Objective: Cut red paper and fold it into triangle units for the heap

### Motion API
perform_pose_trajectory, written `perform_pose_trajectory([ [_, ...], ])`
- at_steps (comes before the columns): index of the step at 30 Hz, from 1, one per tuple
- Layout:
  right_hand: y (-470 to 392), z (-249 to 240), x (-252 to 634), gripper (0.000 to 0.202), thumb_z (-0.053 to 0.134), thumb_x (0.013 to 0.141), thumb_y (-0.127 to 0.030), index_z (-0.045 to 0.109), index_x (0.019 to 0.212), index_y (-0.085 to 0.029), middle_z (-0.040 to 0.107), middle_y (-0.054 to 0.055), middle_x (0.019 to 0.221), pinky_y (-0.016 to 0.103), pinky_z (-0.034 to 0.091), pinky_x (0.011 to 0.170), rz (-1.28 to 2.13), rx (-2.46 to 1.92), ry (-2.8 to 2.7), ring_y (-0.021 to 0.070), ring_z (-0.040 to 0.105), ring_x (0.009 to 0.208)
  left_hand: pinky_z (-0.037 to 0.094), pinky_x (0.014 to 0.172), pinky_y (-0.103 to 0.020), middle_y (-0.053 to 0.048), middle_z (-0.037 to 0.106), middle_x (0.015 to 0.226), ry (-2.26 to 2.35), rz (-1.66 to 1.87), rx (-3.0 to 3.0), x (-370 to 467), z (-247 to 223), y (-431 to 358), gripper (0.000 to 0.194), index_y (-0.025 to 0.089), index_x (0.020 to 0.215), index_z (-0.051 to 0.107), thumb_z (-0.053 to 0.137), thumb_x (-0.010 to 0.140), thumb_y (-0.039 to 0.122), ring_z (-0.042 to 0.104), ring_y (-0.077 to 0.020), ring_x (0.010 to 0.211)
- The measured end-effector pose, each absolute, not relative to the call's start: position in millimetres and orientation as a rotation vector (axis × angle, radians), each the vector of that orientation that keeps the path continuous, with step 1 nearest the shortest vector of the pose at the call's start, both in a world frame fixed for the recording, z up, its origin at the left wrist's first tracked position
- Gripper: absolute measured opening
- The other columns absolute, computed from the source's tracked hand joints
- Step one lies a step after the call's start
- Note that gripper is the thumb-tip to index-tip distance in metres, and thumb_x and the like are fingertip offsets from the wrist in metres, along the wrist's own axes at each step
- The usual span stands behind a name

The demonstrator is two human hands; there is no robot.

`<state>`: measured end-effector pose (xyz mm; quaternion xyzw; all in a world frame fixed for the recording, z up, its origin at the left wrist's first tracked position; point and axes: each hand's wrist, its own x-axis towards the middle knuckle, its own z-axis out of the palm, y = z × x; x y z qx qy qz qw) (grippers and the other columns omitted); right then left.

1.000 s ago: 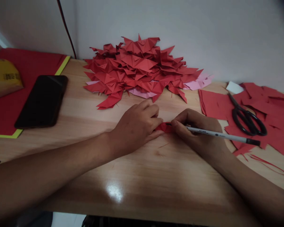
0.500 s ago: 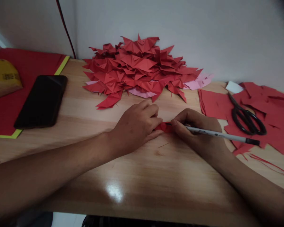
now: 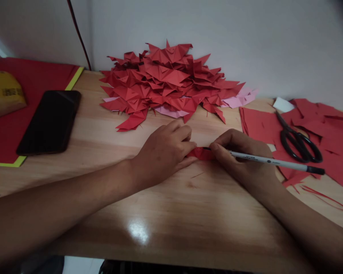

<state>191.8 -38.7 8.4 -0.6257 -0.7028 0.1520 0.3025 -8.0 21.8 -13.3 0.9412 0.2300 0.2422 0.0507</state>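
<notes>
Between my hands lies a small red folded paper piece (image 3: 201,153), partly covered by fingers. My left hand (image 3: 167,150) grips its left end against the table, fingers closed. My right hand (image 3: 240,152) pinches a slim pen (image 3: 277,161) with a grey-white barrel and a black end. The pen's dark tip points left over the red paper; whether it touches I cannot tell. Behind my hands rises a heap of red folded paper shapes (image 3: 168,78), several with small drawn marks and a few pink ones (image 3: 241,99) at its edge.
Black-handled scissors (image 3: 298,142) rest on red paper pieces (image 3: 328,125) at the right, with thin red strips (image 3: 325,198) nearer me. At left, a black phone (image 3: 50,121) overlaps red sheets (image 3: 46,72) with a yellow border, beside a yellow package (image 3: 6,93). A wall stands behind.
My right hand has shifted slightly to the right with the pen, and more of the red paper now shows. My left hand stays in place.
</notes>
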Motion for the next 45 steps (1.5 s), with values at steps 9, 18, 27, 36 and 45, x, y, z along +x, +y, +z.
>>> perform_pose_trajectory([
  [9,-37.6,11.4,188.7,0.018,0.064,0.081,-0.020,0.055,0.066,-0.023,0.054,-0.004,0.049,0.023,0.028,0.037,0.429,-1.684,-1.867,0.0092,0.043,0.040,0.046,0.079,-0.034,-0.007,0.060,0.092,0.704,0.736,2.865,-8.1,-12.8,22.1,0.027,0.016,0.091,0.072,0.057,0.092,0.038,0.051,-0.0201,0.089],
  [18,-37.8,11.8,187.1,0.018,0.063,0.081,-0.020,0.055,0.066,-0.022,0.054,-0.004,0.050,0.023,0.028,0.038,0.420,-1.695,-1.871,0.0094,0.043,0.041,0.047,0.079,-0.034,-0.007,0.061,0.092,0.711,0.737,2.858,-8.2,-12.0,21.6,0.027,0.015,0.091,0.072,0.058,0.091,0.038,0.051,-0.0201,0.090],
  [27,-38.6,12.9,188.2,0.017,0.062,0.081,-0.020,0.056,0.066,-0.022,0.056,-0.004,0.051,0.023,0.029,0.039,0.472,-1.700,-1.872,0.0098,0.046,0.043,0.046,0.078,-0.033,-0.007,0.061,0.093,0.715,0.732,2.871,-8.0,-12.0,21.5,0.026,0.016,0.092,0.072,0.057,0.092,0.036,0.051,-0.0199,0.090],
  [36,-37.9,13.1,186.5,0.019,0.063,0.082,-0.023,0.055,0.065,-0.023,0.054,-0.004,0.050,0.024,0.029,0.038,0.446,-1.721,-1.858,0.0102,0.045,0.042,0.046,0.078,-0.034,-0.008,0.061,0.092,0.712,0.741,2.859,-8.0,-12.1,21.4,0.026,0.016,0.091,0.072,0.058,0.092,0.037,0.051,-0.0198,0.088],
  [45,-37.7,14.7,186.7,0.018,0.062,0.082,-0.022,0.055,0.065,-0.023,0.057,-0.003,0.052,0.024,0.031,0.040,0.467,-1.714,-1.874,0.0109,0.046,0.043,0.045,0.080,-0.034,-0.007,0.060,0.093,0.713,0.719,2.859,-8.8,-11.5,21.4,0.025,0.016,0.092,0.072,0.058,0.091,0.037,0.051,-0.0200,0.090],
])
